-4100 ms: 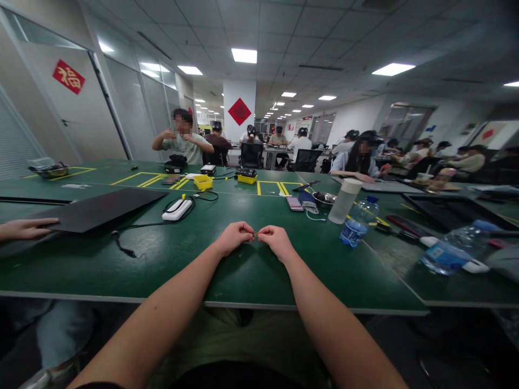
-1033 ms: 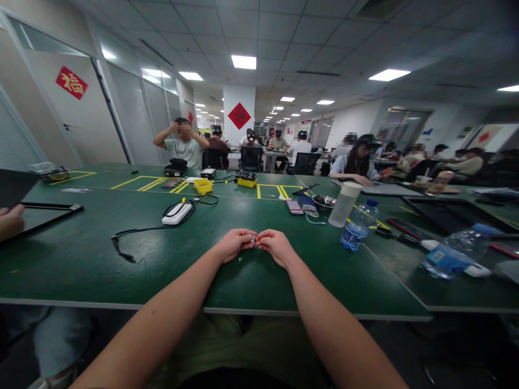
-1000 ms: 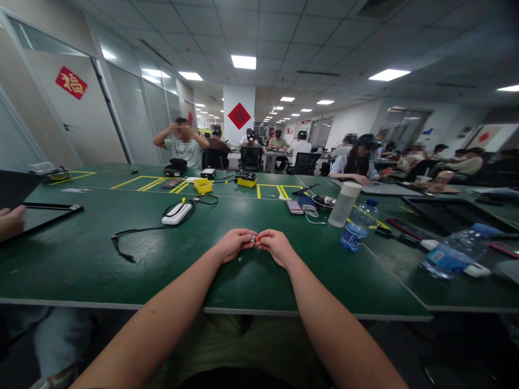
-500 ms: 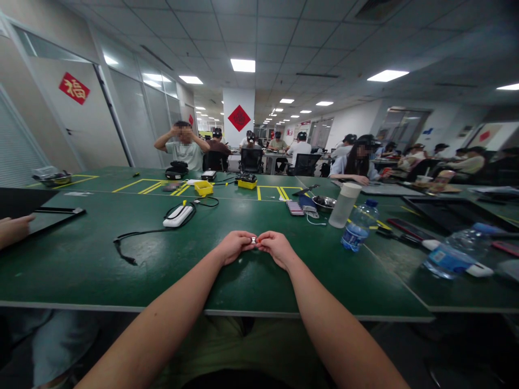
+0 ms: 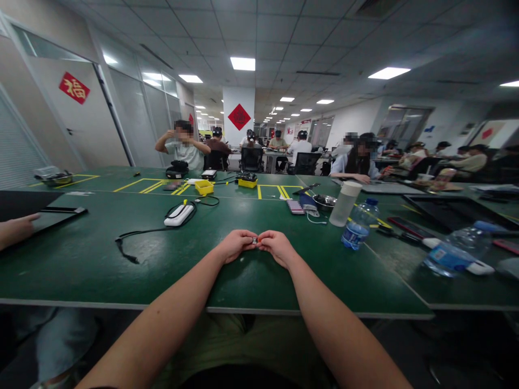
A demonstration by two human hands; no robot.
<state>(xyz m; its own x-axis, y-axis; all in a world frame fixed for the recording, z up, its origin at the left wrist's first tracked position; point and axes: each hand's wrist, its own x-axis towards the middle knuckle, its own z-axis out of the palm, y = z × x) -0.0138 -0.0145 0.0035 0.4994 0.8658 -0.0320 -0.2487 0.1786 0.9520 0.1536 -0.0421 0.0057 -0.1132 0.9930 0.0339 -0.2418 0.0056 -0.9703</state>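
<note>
Two hands, left hand (image 5: 237, 246) and right hand (image 5: 275, 246), fingertips closed on small part (image 5: 254, 241) over green table (image 5: 174, 281); fingers block most of it. Left of part: white box (image 5: 178, 215), black cable (image 5: 141, 233), then a co-worker's hand (image 5: 18, 230) by black panel (image 5: 24, 201). Beyond part: yellow trays (image 5: 204, 187). Right of part: tumbler (image 5: 344, 205), partly hiding bowl (image 5: 318, 202), and water bottle (image 5: 357, 227), just beside tumbler.
</note>
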